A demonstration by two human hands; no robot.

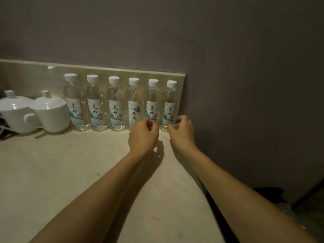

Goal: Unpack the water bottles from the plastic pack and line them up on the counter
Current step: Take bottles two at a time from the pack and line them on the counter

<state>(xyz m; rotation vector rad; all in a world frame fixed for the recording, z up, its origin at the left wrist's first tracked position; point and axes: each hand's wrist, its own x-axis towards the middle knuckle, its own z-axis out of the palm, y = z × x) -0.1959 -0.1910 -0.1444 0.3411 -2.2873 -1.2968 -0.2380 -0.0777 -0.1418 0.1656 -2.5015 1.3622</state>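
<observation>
**Six bottles in a row at the back of the counter, both hands low at the right end**

The biggest thing I see is the grey wall (228, 50), which fills the top and the right side. Below it lies the pale counter (61, 172), with a low beige backsplash (35, 74) along its far edge.

My two forearms reach from the bottom of the view toward the far right corner of the counter.

On the left stand two white lidded cups (33, 113), touching each other, the handle of the right one turned toward me.

Just beside the cups begins the row of water bottles (115, 102). I count six, all upright, clear, with white caps and printed labels, standing against the backsplash. They are close side by side. The fourth label faces another way than the others.

My left hand (142, 135) is in front of the base of the fifth bottle (152, 100), fingers curled inward. I cannot tell if it really grips the bottle or only touches it.

My right hand (182, 132) is at the base of the last bottle (171, 104), near the corner. Its fingers are bent around the lower part and seem to touch the plastic; whether they hold it firmly I cannot tell.
</observation>
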